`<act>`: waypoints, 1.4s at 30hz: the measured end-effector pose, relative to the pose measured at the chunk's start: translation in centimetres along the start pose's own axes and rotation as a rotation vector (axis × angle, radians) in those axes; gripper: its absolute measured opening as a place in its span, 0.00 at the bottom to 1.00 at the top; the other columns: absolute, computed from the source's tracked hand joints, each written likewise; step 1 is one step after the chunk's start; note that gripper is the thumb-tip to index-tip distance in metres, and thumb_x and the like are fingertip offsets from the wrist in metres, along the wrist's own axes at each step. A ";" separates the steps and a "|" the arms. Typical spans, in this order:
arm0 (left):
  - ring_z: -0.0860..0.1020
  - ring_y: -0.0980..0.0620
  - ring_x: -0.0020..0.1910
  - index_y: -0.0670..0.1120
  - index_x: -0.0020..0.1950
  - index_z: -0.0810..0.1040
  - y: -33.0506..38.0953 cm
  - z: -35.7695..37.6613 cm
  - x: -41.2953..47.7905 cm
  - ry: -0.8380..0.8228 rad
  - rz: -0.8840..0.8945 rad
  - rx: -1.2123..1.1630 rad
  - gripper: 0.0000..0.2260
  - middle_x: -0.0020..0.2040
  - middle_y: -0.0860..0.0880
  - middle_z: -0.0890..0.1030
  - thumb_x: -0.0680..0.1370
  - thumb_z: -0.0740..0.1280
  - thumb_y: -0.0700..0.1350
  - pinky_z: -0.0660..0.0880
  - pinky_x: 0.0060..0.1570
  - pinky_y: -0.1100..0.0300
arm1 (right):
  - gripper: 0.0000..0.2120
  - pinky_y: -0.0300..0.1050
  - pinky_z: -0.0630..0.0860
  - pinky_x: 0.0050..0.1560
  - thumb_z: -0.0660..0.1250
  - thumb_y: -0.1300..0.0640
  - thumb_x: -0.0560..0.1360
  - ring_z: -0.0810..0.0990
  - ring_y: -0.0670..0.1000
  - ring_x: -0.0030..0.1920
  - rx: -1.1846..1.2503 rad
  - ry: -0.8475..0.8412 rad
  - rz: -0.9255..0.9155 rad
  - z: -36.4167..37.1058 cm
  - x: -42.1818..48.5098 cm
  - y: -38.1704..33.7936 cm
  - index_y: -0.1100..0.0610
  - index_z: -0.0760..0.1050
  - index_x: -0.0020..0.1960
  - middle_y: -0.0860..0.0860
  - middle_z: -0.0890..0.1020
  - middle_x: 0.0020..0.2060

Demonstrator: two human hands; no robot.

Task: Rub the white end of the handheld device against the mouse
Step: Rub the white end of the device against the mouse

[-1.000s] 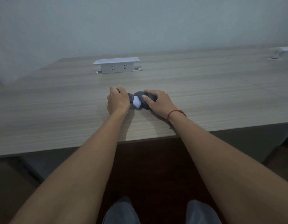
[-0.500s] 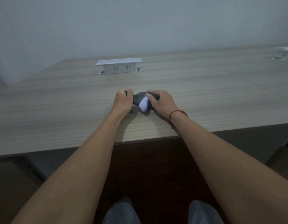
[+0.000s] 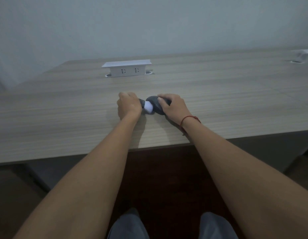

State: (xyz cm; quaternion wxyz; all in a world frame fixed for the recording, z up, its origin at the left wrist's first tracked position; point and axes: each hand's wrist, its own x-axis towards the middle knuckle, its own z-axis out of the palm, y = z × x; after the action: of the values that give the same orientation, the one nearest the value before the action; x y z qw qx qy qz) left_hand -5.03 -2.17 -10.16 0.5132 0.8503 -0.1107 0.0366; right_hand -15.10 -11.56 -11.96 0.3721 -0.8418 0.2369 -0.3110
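Nearest the camera: grey-trousered knees at the bottom edge, two bare forearms reaching forward over the front edge of the desk point(image 3: 63, 128). Red cord bracelet point(image 3: 189, 118) on the right wrist.

Left hand point(image 3: 129, 106): closed in a fist around the dark body of the handheld device point(image 3: 142, 102), most of the body hidden inside the fist. White end point(image 3: 148, 107) protruding rightward from the fist, pointed at the mouse.

Right hand point(image 3: 174, 106): closed over the mouse point(image 3: 155, 105) from the right and above, thumb laid on its near side, fingers curled over the top. Mouse dark grey, resting on the desk, pinned in place.

Contact: white end touching the left flank of the mouse, low on the body. Both things near the front middle of the desk, between the two hands.

Step in hand, as judged: rubbing under way, tool engaged with the target. Extent of surface already covered not determinable.

Next move, as judged: short back-and-forth strokes of the white end along the mouse shell, light steady pressure, right hand bracing against sliding. Shift of the thumb likely needed to expose the covered near side.

Farther back: white pop-up socket box point(image 3: 126, 69) standing on the desk, well apart from the work. Second white fitting point(image 3: 303, 55) at the far right edge, blurred. Plain pale wall behind.
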 end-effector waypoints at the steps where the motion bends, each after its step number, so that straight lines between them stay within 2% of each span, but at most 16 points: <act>1: 0.77 0.39 0.57 0.37 0.62 0.71 0.1 0.1 -0.2 0.056 -0.037 -0.035 0.17 0.60 0.38 0.77 0.83 0.51 0.48 0.71 0.50 0.51 | 0.15 0.44 0.69 0.64 0.62 0.53 0.78 0.75 0.52 0.64 -0.003 0.000 0.000 0.0 0.0 0.0 0.55 0.77 0.63 0.52 0.79 0.62; 4: 0.77 0.38 0.56 0.38 0.61 0.69 0.2 0.5 -0.5 0.095 0.009 -0.091 0.17 0.58 0.38 0.77 0.83 0.51 0.50 0.73 0.52 0.48 | 0.15 0.43 0.69 0.63 0.63 0.53 0.78 0.75 0.51 0.64 0.004 0.005 0.001 -0.1 0.2 0.1 0.55 0.77 0.62 0.52 0.80 0.61; 9: 0.73 0.46 0.46 0.37 0.55 0.71 -0.4 0.4 -0.1 0.003 0.148 -0.109 0.15 0.55 0.38 0.78 0.83 0.54 0.49 0.67 0.44 0.56 | 0.15 0.39 0.68 0.59 0.64 0.53 0.77 0.76 0.51 0.63 0.020 0.012 0.015 -0.1 0.4 0.2 0.55 0.77 0.62 0.52 0.80 0.61; 11: 0.75 0.44 0.47 0.37 0.57 0.71 -0.4 0.5 -0.1 0.019 0.142 -0.078 0.17 0.55 0.39 0.78 0.83 0.53 0.49 0.68 0.44 0.54 | 0.15 0.38 0.67 0.58 0.63 0.53 0.77 0.75 0.51 0.63 0.026 0.008 0.018 -0.1 0.3 0.1 0.55 0.77 0.62 0.52 0.79 0.62; 15: 0.77 0.40 0.55 0.38 0.60 0.68 0.3 0.4 -0.5 0.149 -0.002 -0.070 0.17 0.57 0.40 0.78 0.84 0.52 0.51 0.69 0.44 0.52 | 0.16 0.38 0.66 0.59 0.64 0.51 0.77 0.74 0.50 0.65 0.014 -0.017 0.001 -0.3 -0.3 -0.1 0.54 0.76 0.63 0.50 0.78 0.63; 18: 0.77 0.40 0.55 0.38 0.60 0.68 0.2 0.5 0.0 0.098 0.028 -0.094 0.17 0.57 0.39 0.78 0.83 0.52 0.52 0.71 0.49 0.50 | 0.27 0.40 0.68 0.60 0.70 0.43 0.71 0.73 0.48 0.62 -0.029 -0.073 -0.025 -0.6 -0.8 -0.2 0.53 0.73 0.66 0.49 0.76 0.63; 20: 0.76 0.44 0.51 0.38 0.58 0.70 -0.3 0.5 0.2 0.026 0.100 -0.113 0.17 0.52 0.41 0.77 0.83 0.53 0.52 0.69 0.45 0.54 | 0.37 0.46 0.70 0.64 0.74 0.41 0.65 0.72 0.50 0.64 -0.069 -0.112 -0.009 -0.6 -0.8 -0.1 0.53 0.69 0.69 0.51 0.73 0.66; 22: 0.73 0.48 0.46 0.39 0.54 0.72 -0.6 0.4 0.2 -0.024 0.155 -0.154 0.17 0.48 0.44 0.75 0.83 0.54 0.52 0.66 0.43 0.57 | 0.41 0.48 0.69 0.67 0.77 0.45 0.65 0.69 0.52 0.67 -0.088 -0.131 0.007 -0.8 -0.8 -0.1 0.53 0.64 0.72 0.53 0.70 0.68; 25: 0.72 0.49 0.44 0.40 0.54 0.72 -0.4 0.1 0.0 0.023 0.129 -0.256 0.17 0.46 0.46 0.74 0.83 0.53 0.52 0.66 0.42 0.57 | 0.44 0.42 0.66 0.64 0.77 0.52 0.66 0.69 0.53 0.67 -0.021 -0.155 0.030 -1.4 -0.7 -0.1 0.55 0.58 0.75 0.53 0.69 0.69; 27: 0.72 0.50 0.44 0.39 0.56 0.73 -0.3 -0.2 -0.1 0.092 0.095 -0.308 0.17 0.47 0.47 0.74 0.83 0.52 0.51 0.66 0.43 0.58 | 0.44 0.43 0.67 0.64 0.78 0.51 0.65 0.70 0.53 0.66 -0.042 -0.152 0.026 -1.6 -0.6 0.2 0.56 0.59 0.74 0.53 0.71 0.67; 30: 0.71 0.50 0.44 0.42 0.52 0.72 -0.4 -0.1 0.1 0.137 0.066 -0.355 0.14 0.45 0.49 0.73 0.83 0.53 0.51 0.64 0.43 0.60 | 0.40 0.48 0.71 0.64 0.78 0.45 0.63 0.72 0.53 0.63 -0.144 -0.143 0.023 -2.0 -0.3 0.8 0.54 0.66 0.70 0.52 0.74 0.63; 32: 0.72 0.49 0.45 0.41 0.53 0.73 -0.4 0.0 0.2 0.082 0.083 -0.352 0.16 0.45 0.48 0.74 0.83 0.53 0.52 0.65 0.43 0.59 | 0.35 0.42 0.70 0.59 0.77 0.46 0.65 0.72 0.49 0.59 -0.121 -0.199 0.023 -2.4 -0.3 0.8 0.53 0.69 0.68 0.51 0.74 0.61; 34: 0.75 0.46 0.46 0.40 0.55 0.73 -0.5 0.3 0.2 0.018 0.130 -0.230 0.19 0.45 0.47 0.75 0.82 0.52 0.54 0.69 0.44 0.55 | 0.34 0.39 0.68 0.58 0.76 0.50 0.67 0.71 0.47 0.58 -0.069 -0.264 0.019 -2.9 -0.2 0.4 0.54 0.68 0.69 0.50 0.73 0.63; 37: 0.78 0.41 0.50 0.40 0.56 0.72 -0.7 0.4 0.4 0.063 0.136 -0.001 0.20 0.49 0.43 0.79 0.83 0.51 0.55 0.74 0.49 0.50 | 0.35 0.41 0.68 0.64 0.76 0.57 0.68 0.72 0.48 0.60 -0.015 -0.332 0.059 -3.4 0.3 0.1 0.54 0.66 0.72 0.51 0.73 0.65; 39: 0.79 0.39 0.51 0.40 0.58 0.71 -0.7 0.4 0.3 0.104 0.137 0.049 0.20 0.53 0.40 0.80 0.83 0.51 0.54 0.75 0.50 0.49 | 0.37 0.45 0.69 0.66 0.76 0.60 0.67 0.73 0.51 0.63 0.048 -0.358 0.107 -3.8 0.6 0.3 0.53 0.66 0.72 0.53 0.73 0.66; 42: 0.78 0.40 0.51 0.40 0.57 0.71 -0.4 0.3 0.1 0.112 0.158 0.025 0.19 0.53 0.41 0.80 0.83 0.51 0.54 0.72 0.46 0.51 | 0.37 0.48 0.69 0.67 0.77 0.52 0.65 0.70 0.52 0.67 0.155 -0.285 0.169 -4.0 0.6 0.7 0.50 0.67 0.71 0.53 0.70 0.68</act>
State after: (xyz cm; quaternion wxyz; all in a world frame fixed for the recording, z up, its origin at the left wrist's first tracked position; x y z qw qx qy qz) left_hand -4.86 -2.25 -10.62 0.5033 0.8419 -0.1483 0.1259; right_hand -17.61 -14.25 -10.15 0.4905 -0.8232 0.2271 -0.1737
